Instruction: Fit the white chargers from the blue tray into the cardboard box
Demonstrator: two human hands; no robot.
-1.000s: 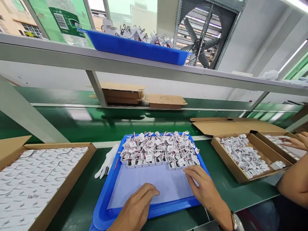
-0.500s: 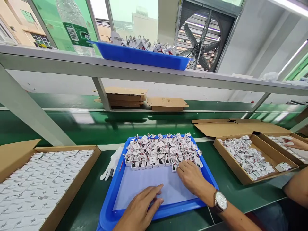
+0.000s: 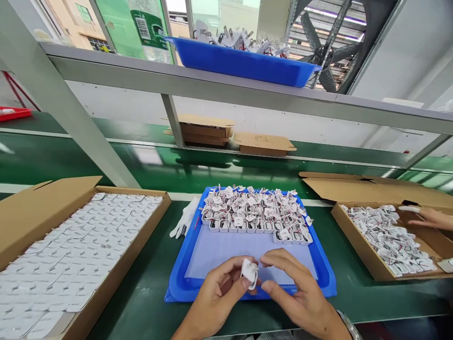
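Observation:
My left hand (image 3: pixel 221 293) is closed on a small white plug housing (image 3: pixel 249 273), pinched between thumb and fingers above the near edge of the blue tray (image 3: pixel 171 285). Just to the right, my right hand (image 3: pixel 297 288) has its thumb and fingers apart, close to the housing and with nothing visible in them. Behind both hands, packed rows of white plug housings (image 3: pixel 247 222) with wires and loose-looking caps fill the far half of the tray. A pale sheet (image 3: pixel 222 248) lines the tray.
A carton of flat-laid white pieces (image 3: pixel 71 250) stands left, with a white glove (image 3: pixel 186 218) beside the tray. On the right is a carton of wired white parts (image 3: pixel 389 241), with another person's hand (image 3: pixel 430 218) over it. A shelf above carries a blue tray (image 3: pixel 244 63).
My right hand has come back from the rows toward my left hand, which now holds a white plug housing. The view has shifted, and the other person's hand has moved to the nearer carton.

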